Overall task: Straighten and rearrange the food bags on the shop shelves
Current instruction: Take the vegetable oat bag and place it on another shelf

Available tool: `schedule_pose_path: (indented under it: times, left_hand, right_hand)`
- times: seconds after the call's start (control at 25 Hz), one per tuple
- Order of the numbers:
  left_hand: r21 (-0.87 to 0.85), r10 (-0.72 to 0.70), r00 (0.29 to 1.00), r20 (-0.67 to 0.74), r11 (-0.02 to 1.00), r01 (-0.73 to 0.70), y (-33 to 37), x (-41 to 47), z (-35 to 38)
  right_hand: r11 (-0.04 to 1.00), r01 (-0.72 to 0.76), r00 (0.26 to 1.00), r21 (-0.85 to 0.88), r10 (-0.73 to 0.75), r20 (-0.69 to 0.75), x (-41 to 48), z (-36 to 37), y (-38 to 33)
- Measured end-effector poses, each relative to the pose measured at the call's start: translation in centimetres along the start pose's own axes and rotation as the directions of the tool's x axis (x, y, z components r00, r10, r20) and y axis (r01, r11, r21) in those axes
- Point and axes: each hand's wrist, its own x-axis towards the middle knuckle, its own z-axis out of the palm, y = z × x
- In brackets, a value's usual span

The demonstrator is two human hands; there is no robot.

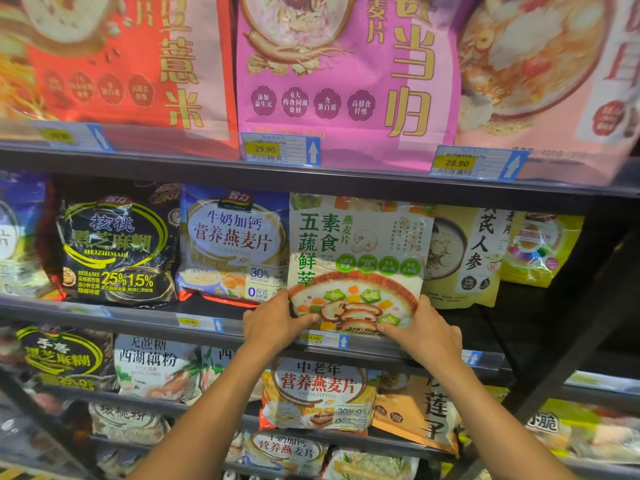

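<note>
A white and green vegetable oatmeal bag [360, 251] stands upright on the middle shelf [152, 315], its lower edge over the shelf lip. My left hand [273, 323] grips its bottom left corner. My right hand [424, 332] grips its bottom right corner. Left of it stand a blue and white milk oatmeal bag [232, 244] and a black sesame paste bag [117, 244]. To the right, set further back, stands a pale yellow ginseng oatmeal bag [467, 258].
The top shelf carries large red [131, 57], magenta [346, 71] and pink [547, 71] bags with price tags [280, 148] on its rail. Lower shelves hold more bags, among them an orange oatmeal bag [318, 393]. A dark upright post [568, 341] bounds the shelves at right.
</note>
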Motion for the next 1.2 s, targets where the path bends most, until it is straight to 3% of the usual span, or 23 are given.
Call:
schedule_pose_path:
  times: [0.4, 0.72, 1.2]
  left_hand:
    - [0.089, 0.196, 0.978, -0.068, 0.978, -0.19, -3.4, -5.5, -1.7]
    - [0.197, 0.326, 0.944, -0.042, 0.929, -0.312, -6.6, -14.2, -1.6]
    - [0.126, 0.453, 0.89, 0.046, 0.882, -0.455, -5.8, -25.5, 3.3]
  right_hand:
    - [0.995, -0.022, 0.993, -0.098, 0.01, -0.119, -6.2, -0.4, -0.4]
    - [0.97, 0.095, 0.982, -0.225, -0.128, -0.136, -16.3, 0.4, 0.0]
    - [0.962, -0.027, 0.996, -0.271, 0.002, -0.089, -31.3, 0.4, 6.8]
